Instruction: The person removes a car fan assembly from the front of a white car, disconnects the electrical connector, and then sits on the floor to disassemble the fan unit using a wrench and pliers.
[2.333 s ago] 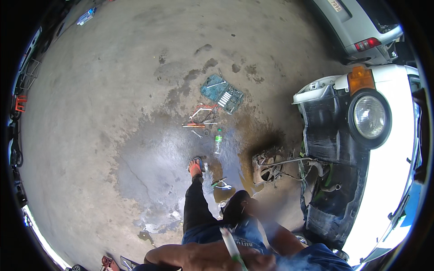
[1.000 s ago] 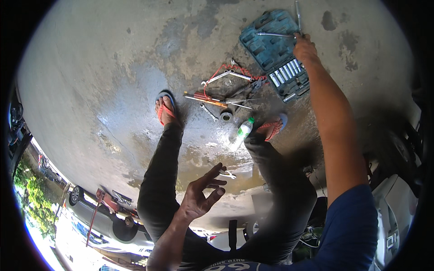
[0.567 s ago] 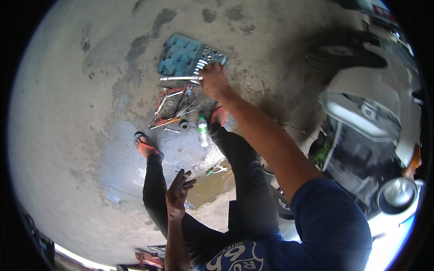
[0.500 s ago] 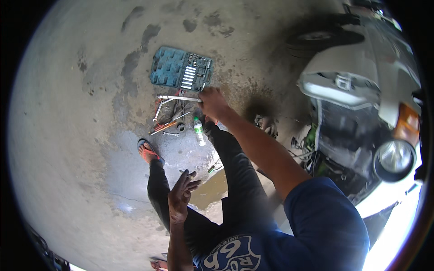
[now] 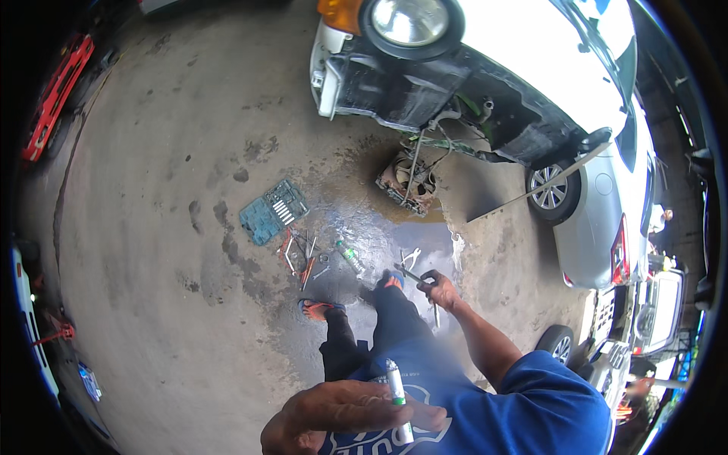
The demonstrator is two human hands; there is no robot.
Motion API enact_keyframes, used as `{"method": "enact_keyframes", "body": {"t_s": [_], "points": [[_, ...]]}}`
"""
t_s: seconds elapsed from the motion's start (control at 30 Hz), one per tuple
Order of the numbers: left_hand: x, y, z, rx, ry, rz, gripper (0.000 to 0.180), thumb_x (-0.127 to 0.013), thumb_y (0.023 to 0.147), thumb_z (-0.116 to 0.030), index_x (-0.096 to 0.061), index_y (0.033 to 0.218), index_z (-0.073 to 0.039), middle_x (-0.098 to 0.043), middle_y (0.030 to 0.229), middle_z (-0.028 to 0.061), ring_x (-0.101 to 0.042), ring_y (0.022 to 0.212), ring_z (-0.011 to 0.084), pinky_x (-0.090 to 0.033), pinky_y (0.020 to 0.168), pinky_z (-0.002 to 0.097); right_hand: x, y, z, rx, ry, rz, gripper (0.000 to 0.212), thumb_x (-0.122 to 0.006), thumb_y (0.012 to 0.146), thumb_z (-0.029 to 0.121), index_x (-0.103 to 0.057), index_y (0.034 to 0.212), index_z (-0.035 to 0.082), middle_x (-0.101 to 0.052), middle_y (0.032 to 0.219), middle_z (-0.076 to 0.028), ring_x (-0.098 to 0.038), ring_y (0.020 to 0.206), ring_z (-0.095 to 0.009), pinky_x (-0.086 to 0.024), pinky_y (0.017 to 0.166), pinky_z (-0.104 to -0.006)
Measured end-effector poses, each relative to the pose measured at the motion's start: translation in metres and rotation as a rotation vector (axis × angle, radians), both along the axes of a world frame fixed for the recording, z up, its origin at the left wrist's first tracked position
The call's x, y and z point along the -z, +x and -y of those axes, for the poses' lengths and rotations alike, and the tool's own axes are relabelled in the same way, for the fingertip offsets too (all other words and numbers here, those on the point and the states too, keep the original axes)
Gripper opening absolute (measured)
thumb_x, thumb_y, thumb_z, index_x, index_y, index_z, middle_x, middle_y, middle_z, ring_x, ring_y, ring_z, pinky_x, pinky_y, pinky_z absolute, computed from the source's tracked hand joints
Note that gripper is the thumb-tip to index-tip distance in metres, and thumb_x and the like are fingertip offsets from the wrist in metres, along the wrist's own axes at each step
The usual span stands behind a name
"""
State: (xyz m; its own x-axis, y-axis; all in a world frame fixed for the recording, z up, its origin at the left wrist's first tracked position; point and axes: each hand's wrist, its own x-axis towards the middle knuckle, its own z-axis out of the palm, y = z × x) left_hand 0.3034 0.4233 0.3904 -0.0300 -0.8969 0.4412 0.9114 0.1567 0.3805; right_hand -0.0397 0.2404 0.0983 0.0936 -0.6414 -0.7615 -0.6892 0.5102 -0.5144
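Observation:
My left hand, large and close at the bottom, pinches a cigarette with a grey ash tip and a green band. To the right, my right hand is closed round a slim metal hand tool, whose exact kind I cannot tell. It points up and left over my sandalled foot. Just past it on the wet floor lies a pale forked tool. A plastic bottle with a green label lies farther left, beside a combination wrench and several loose hand tools.
An open blue socket-set case lies beyond the loose tools. At the top, a white vehicle has its front underside exposed, with a dirty radiator-fan-like part below. A long bar slants down from it. A silver car stands at right.
My view has swung right, bringing in more vehicles. My right hand has drawn back from the loose tools with a metal tool in it. My left hand has come up close with the cigarette.

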Motion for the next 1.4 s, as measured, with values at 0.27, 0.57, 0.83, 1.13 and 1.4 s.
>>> {"method": "enact_keyframes", "body": {"t_s": [0.27,0.57,0.83,1.13,1.4], "points": [[-0.042,-0.168,0.029,0.334,-0.418,-0.032,0.109,-0.072,0.086,-0.066,-0.036,0.15,0.015,-0.051,0.126,0.0524,-0.06,0.115,0.0597,-0.046,0.098,0.0687,0.036,-0.2,-0.152,-0.23,0.17,-0.575,0.061,-0.084,0.076,0.042,-0.072,0.115,-0.003,-0.074,0.11,-0.023,-0.074,0.097,-0.033,-0.06,0.084,-0.0407],[-0.068,-0.402,0.062,0.748,-0.58,-0.097,0.112,-0.077,0.083,-0.062,-0.034,0.15,0.017,-0.048,0.13,0.0539,-0.054,0.12,0.0662,-0.042,0.097,0.0732,0.055,-0.442,-0.274,0.058,0.224,-0.465,0.067,-0.073,0.085,0.062,-0.074,0.103,-0.003,-0.073,0.106,-0.027,-0.069,0.107,-0.04,-0.054,0.09,-0.0447],[-0.057,-0.47,0.074,0.811,-0.527,-0.193,0.105,-0.077,0.087,-0.051,-0.031,0.149,0.02,-0.033,0.143,0.0544,-0.047,0.131,0.0622,-0.037,0.102,0.0754,0.022,-0.497,-0.286,0.212,0.145,-0.523,0.063,-0.076,0.085,0.052,-0.072,0.11,-0.006,-0.073,0.108,-0.027,-0.07,0.106,-0.038,-0.054,0.09,-0.0416],[0.186,-0.395,0.132,0.354,0.52,0.495,0.066,-0.056,0.105,-0.032,-0.033,0.157,0.001,-0.054,0.148,0.0204,-0.06,0.13,0.0337,-0.048,0.107,0.0438,0.011,-0.428,-0.085,0.036,-0.019,-0.418,0.047,-0.069,0.081,0.035,-0.072,0.106,-0.005,-0.073,0.095,-0.029,-0.073,0.094,-0.037,-0.056,0.085,-0.0422],[0.447,-0.363,0.141,0.031,1.777,0.468,0.038,-0.062,0.1,-0.033,-0.063,0.129,-0.007,-0.071,0.115,0.0061,-0.071,0.096,0.0196,-0.054,0.085,0.0369,0.011,-0.335,0.163,-0.189,-0.191,-0.347,0.023,-0.077,0.082,0.018,-0.068,0.089,-0.003,-0.063,0.074,-0.008,-0.051,0.068,-0.016,-0.045,0.062,-0.0342]]}}
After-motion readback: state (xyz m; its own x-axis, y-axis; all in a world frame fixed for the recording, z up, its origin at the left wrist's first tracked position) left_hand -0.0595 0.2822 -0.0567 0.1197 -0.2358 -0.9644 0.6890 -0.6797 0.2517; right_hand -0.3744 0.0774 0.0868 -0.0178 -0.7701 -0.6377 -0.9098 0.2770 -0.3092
